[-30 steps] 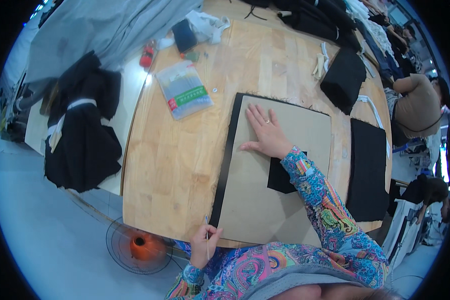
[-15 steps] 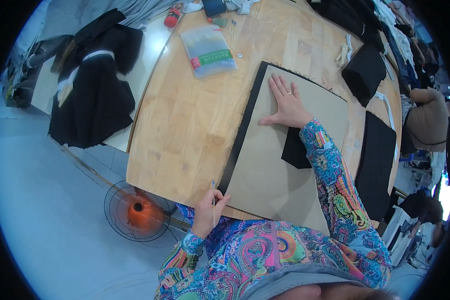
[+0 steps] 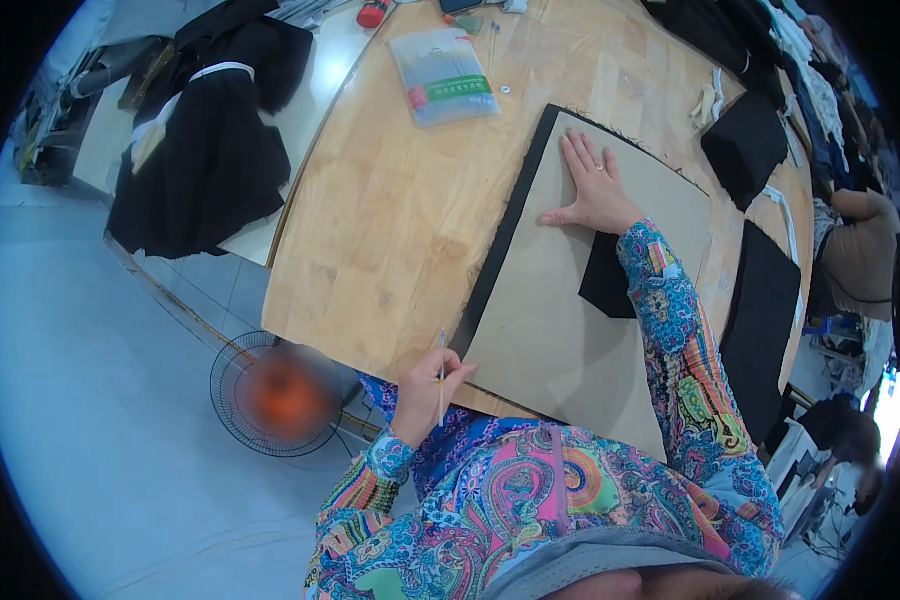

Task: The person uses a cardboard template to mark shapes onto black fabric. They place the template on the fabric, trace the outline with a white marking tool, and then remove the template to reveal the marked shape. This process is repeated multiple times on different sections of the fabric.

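Left hand [image 3: 425, 395]: fingers clamped on a thin pale pen [image 3: 441, 395], its tip pointing away from the body. Right hand [image 3: 600, 197]: fingers slightly apart, thumb spread wide.

Under the right palm, a beige board [image 3: 535, 320], stiff-looking and flat on the counter [image 3: 360, 240]. Black cloth [image 3: 510, 225] beneath it shows as a strip along the left side, frayed at the far edge. Dark patch [image 3: 602, 278] mid-board; opening or laid-on piece, cannot tell.

Right arm reaches forward, hand flat; patterned sleeve [image 3: 675, 310] hides part of the patch. Left hand low at the board's near left corner; contact unclear.

Farther out: plastic packet [image 3: 445, 85] and small white disc [image 3: 506, 90] beyond; folded black piece [image 3: 760, 305] to the right; caged fan [image 3: 275, 395] below left; tied black bundle [image 3: 210, 150] farther left.
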Demonstrator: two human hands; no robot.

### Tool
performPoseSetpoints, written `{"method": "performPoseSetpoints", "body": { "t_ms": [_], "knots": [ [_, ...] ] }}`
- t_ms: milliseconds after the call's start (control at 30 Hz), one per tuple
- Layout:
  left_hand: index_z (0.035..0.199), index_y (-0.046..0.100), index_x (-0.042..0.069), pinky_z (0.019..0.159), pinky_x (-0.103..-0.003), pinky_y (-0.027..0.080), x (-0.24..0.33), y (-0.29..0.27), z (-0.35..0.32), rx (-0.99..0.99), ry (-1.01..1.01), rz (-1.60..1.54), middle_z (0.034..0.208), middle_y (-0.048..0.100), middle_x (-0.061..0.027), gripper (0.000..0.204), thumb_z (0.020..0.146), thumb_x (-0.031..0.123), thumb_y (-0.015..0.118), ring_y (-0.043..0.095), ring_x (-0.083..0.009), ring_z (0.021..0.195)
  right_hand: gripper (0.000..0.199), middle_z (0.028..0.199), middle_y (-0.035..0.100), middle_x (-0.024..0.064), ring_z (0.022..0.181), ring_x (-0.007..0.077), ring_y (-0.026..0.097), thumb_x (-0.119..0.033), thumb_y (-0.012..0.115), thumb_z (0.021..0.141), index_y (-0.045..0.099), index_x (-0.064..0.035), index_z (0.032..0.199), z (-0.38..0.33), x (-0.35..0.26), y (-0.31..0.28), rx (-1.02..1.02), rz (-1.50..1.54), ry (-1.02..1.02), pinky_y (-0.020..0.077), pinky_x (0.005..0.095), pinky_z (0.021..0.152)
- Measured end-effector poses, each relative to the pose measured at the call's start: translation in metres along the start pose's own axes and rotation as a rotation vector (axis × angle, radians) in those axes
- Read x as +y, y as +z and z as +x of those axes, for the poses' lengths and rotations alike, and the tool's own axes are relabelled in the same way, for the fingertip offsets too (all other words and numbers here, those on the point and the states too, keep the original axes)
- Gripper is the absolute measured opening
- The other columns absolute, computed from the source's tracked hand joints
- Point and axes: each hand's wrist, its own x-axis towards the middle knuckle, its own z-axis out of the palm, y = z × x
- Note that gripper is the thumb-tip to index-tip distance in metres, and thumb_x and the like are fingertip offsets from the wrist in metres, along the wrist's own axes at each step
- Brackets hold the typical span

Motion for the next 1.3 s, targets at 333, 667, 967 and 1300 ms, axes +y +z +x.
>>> {"method": "performPoseSetpoints", "body": {
  "t_ms": [333, 667, 967, 1300],
  "knots": [
    [0.078, 0.057, 0.003, 0.052, -0.022, 0.037, -0.003, 0.0, -0.001, 0.014, 0.0, -0.03, 0.063, 0.05, 0.0028, 0.019, 0.08, 0.011, 0.074, 0.043, -0.0049, 0.06, 0.134, 0.154, 0.014, 0.0183, 0.144, 0.0301, 0.008, -0.082, 0.064, 0.053, 0.015, 0.0005, 0.147, 0.001, -0.001, 0.001, -0.001, -0.004, 0.016, 0.0041, 0.053, 0.113],
    [0.097, 0.053, 0.001, 0.082, -0.039, 0.045, 0.064, 0.013, 0.04, 0.051, 0.688, 0.53, 0.097, 0.058, -0.0162, 0.029, 0.073, 0.002, 0.07, 0.053, -0.0329, 0.098, 0.132, 0.154, 0.015, 0.0187, 0.144, 0.0299, 0.01, -0.081, 0.063, 0.055, 0.018, 0.004, 0.145, -0.002, 0.0, 0.003, 0.038, 0.037, 0.004, 0.0052, 0.0536, 0.113],
    [0.104, 0.049, -0.006, 0.077, -0.044, 0.044, 0.079, 0.075, 0.135, -0.226, 0.743, 0.691, 0.092, 0.055, -0.0185, 0.031, 0.077, 0.003, 0.06, 0.053, -0.0362, 0.093, 0.095, 0.154, 0.016, 0.0182, 0.144, 0.0299, 0.012, -0.064, 0.05, 0.083, 0.021, 0.0006, 0.145, 0.008, -0.001, 0.011, 0.02, 0.132, 0.006, 0.0057, 0.0574, 0.112],
    [0.09, 0.047, -0.001, 0.073, -0.048, 0.044, 0.101, 0.07, 0.137, -0.276, 0.567, 0.803, 0.088, 0.055, -0.0212, 0.028, 0.072, 0.003, 0.068, 0.052, -0.0393, 0.088, 0.106, 0.15, 0.022, 0.0213, 0.143, 0.0336, 0.014, -0.037, 0.081, 0.062, 0.025, 0.0041, 0.141, -0.151, 0.038, -0.048, 0.081, 0.21, 0.173, 0.0097, 0.0557, 0.113]
  ]
}}
